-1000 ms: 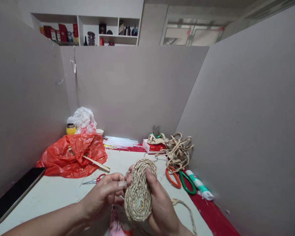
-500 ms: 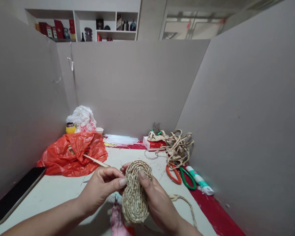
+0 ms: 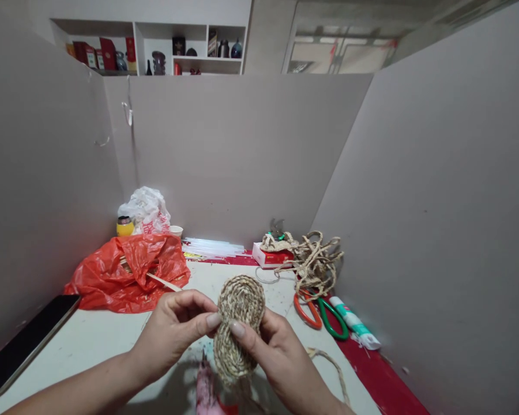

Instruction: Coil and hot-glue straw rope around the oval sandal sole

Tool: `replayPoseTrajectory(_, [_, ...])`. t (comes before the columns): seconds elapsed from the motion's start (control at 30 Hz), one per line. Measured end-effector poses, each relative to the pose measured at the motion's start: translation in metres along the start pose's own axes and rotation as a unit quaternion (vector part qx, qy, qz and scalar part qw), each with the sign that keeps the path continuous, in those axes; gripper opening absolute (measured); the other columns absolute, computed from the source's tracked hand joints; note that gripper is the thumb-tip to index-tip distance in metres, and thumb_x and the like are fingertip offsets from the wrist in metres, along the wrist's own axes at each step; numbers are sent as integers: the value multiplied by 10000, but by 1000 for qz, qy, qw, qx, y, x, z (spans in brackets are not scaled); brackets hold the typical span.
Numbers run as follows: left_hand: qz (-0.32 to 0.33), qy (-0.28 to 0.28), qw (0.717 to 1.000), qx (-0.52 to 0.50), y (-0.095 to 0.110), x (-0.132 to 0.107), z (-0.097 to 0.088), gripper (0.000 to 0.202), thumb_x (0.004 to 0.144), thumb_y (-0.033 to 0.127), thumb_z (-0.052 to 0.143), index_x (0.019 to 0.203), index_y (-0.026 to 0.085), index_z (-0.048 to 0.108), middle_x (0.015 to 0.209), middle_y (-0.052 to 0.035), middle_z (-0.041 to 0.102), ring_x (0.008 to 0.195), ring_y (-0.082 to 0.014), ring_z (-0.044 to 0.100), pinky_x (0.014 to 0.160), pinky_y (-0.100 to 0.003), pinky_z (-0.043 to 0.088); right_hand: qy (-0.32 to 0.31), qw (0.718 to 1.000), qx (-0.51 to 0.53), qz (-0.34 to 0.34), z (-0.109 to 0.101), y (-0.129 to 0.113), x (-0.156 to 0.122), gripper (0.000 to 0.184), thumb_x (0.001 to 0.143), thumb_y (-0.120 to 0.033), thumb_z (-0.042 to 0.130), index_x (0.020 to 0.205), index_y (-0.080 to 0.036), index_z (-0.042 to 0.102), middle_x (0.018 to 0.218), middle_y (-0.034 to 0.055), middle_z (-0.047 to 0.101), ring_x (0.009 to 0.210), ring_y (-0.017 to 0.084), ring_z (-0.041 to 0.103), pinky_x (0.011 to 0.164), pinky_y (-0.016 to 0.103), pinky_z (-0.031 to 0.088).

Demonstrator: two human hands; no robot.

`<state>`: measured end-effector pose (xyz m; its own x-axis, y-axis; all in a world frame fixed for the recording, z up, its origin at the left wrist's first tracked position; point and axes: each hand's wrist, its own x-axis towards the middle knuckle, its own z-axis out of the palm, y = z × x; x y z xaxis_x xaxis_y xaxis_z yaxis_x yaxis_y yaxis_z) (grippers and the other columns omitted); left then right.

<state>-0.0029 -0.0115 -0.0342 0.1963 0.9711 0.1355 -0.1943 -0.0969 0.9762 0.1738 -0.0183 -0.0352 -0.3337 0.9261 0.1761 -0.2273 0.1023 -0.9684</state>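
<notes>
A coiled piece of braided straw rope [image 3: 240, 305], shaped like a small shoe sole narrow at the waist, is held upright above the table. My left hand [image 3: 179, 325] pinches its left edge at the waist between thumb and fingers. My right hand [image 3: 281, 357] grips it from the right, thumb pressed on the front face and fingers behind. A loose tail of braided rope [image 3: 335, 369] lies on the table beyond my right wrist. Below the sole stands a pink glue gun [image 3: 207, 383] with its dark nozzle pointing up, partly hidden.
A red plastic bag [image 3: 134, 271] and a phone [image 3: 30, 343] lie left. Clear glue sticks [image 3: 214, 248] rest at the back. Right are a heap of rope [image 3: 318, 259], orange-handled [image 3: 307, 311] and green-handled [image 3: 333, 320] tools, and a white-green roll [image 3: 354, 323]. Grey partitions [image 3: 237, 150] surround the table.
The straw sole has turned a little and risen slightly. My right thumb has slid down from its upper part to the waist. My left hand keeps its pinch at the left edge.
</notes>
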Motion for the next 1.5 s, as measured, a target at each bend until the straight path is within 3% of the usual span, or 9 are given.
replayPoseTrajectory(0.27, [-10,-14,1000,14,5,1,-3,133,690,261,778,712,156,700,652,-4,657,621,-109,568,615,-230,469,-31,999,-19,-14,-6,2,0,238,853,-383,643,935,-172,715,740,13,659,692,148,581,627,245,462])
replayPoseTrajectory(0.5, [-19,-24,999,23,2,0,-1,158,713,282,759,703,144,682,628,-8,643,603,-113,561,598,-231,459,-23,997,-70,-36,-9,6,-1,235,855,-386,622,862,-159,678,751,17,614,669,150,527,619,263,453])
replayPoseTrajectory(0.67, [-1,-23,999,39,1,-4,0,155,731,292,744,719,156,670,647,0,626,605,-105,538,583,-216,438,-26,991,-113,-58,-9,5,-4,202,871,-362,602,828,-175,665,735,7,597,654,146,514,586,246,437])
replayPoseTrajectory(1.1, [34,-13,995,95,1,-11,4,164,763,303,705,708,163,640,640,7,572,608,-112,493,575,-225,409,-46,991,-119,-40,-7,-1,-9,233,886,-360,571,746,-176,602,676,-24,498,607,119,431,552,218,394])
replayPoseTrajectory(1.33, [51,-11,992,111,-2,-12,6,155,780,283,683,714,154,628,669,2,583,633,-116,507,603,-229,420,-51,996,-72,-7,-3,2,-5,252,858,-368,617,713,-163,592,647,-27,485,577,108,407,526,208,386])
replayPoseTrajectory(1.5, [24,-24,999,34,3,-9,6,173,757,298,712,741,141,642,646,14,580,612,-98,505,588,-213,425,-61,998,-6,20,-7,3,1,252,829,-387,672,732,-158,634,629,-33,532,559,88,442,532,184,410])
